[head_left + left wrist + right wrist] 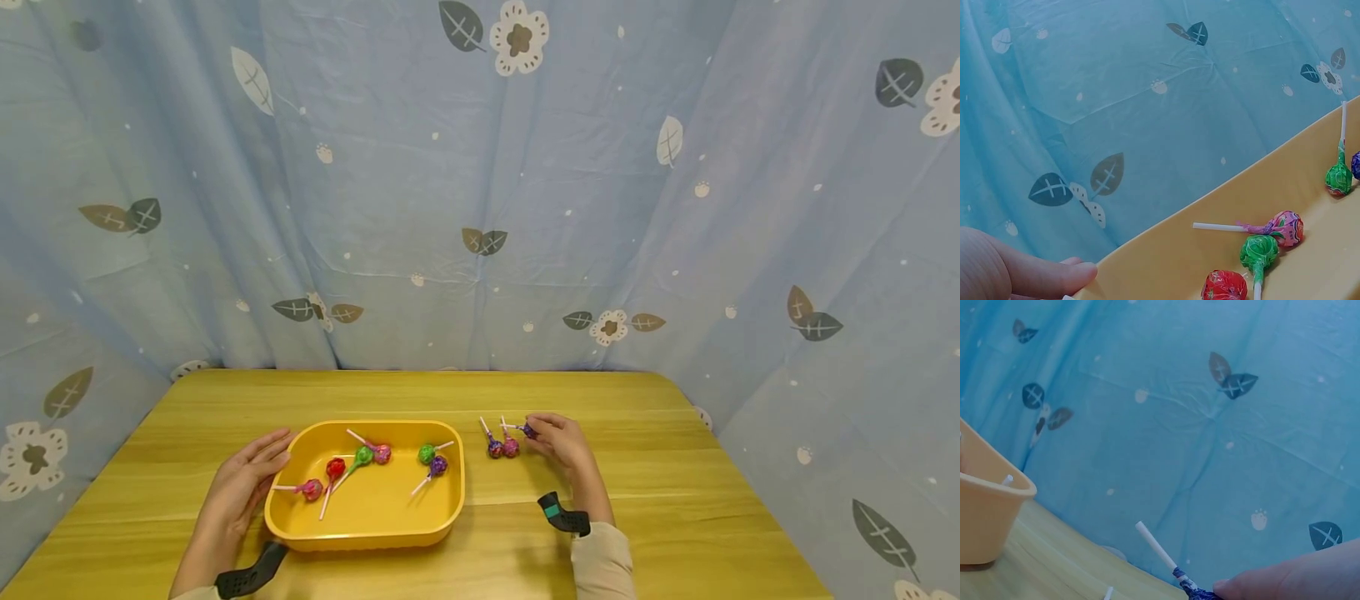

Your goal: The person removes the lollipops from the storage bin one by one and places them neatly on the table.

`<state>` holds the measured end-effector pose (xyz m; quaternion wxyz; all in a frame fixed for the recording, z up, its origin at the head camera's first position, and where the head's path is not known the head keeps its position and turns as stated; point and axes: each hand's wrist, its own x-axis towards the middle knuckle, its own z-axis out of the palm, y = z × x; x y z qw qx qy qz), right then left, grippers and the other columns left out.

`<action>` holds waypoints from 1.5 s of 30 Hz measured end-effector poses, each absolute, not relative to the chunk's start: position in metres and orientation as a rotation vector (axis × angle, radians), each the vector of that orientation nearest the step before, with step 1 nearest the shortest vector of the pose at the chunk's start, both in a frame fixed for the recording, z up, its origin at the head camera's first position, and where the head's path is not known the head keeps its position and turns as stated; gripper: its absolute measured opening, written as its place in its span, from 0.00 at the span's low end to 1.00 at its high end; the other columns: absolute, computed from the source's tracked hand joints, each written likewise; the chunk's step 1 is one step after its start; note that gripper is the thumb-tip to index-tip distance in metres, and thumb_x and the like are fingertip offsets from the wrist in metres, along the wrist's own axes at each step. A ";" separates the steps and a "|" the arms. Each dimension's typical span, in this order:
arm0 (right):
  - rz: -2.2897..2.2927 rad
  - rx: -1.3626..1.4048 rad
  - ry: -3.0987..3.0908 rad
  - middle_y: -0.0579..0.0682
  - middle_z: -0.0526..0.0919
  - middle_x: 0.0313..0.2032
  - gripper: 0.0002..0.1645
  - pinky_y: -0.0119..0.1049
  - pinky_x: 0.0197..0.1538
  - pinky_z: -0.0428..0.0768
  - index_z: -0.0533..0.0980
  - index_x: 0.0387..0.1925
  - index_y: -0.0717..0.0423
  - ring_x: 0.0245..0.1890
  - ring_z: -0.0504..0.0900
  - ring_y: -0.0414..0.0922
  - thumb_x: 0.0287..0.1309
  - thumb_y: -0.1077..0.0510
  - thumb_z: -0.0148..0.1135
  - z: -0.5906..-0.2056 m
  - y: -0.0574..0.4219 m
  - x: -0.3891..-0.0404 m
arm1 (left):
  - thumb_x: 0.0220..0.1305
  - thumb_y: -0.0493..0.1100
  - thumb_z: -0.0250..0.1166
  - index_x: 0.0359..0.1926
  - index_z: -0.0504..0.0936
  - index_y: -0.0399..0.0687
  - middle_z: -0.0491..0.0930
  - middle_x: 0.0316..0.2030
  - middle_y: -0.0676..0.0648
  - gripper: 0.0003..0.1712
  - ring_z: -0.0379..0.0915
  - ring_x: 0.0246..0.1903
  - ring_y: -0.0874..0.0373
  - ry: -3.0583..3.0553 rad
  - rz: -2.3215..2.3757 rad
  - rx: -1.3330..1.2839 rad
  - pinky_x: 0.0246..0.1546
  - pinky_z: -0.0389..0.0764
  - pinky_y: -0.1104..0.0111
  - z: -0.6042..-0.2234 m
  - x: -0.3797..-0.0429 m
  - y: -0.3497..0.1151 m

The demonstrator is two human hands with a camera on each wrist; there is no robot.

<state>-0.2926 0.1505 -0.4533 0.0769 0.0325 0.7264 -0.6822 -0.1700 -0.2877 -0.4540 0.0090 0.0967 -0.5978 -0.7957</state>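
Observation:
My right hand is to the right of the yellow tray and pinches a purple-wrapped lollipop by its round end. In the right wrist view its white stick points up and left. Just left of these fingers, a blue-purple lollipop and a pink lollipop lie side by side on the table. My left hand rests against the left end of the yellow tray, fingers extended along the rim. Inside lie red, green, pink and purple lollipops.
The wooden table runs back to a blue patterned curtain. Another pink lollipop lies by the tray's left wall, its stick reaching the rim. Black wrist mounts sit on both wrists.

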 end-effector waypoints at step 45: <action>-1.701 0.214 2.697 0.58 0.80 0.23 0.14 0.34 0.23 0.83 0.75 0.29 0.67 0.20 0.84 0.48 0.61 0.58 0.65 -0.475 0.136 -0.285 | 0.69 0.38 0.61 0.72 0.58 0.47 0.79 0.40 0.70 0.34 0.76 0.43 0.75 -1.946 -2.493 0.419 0.50 0.77 0.74 -0.450 -0.170 -0.286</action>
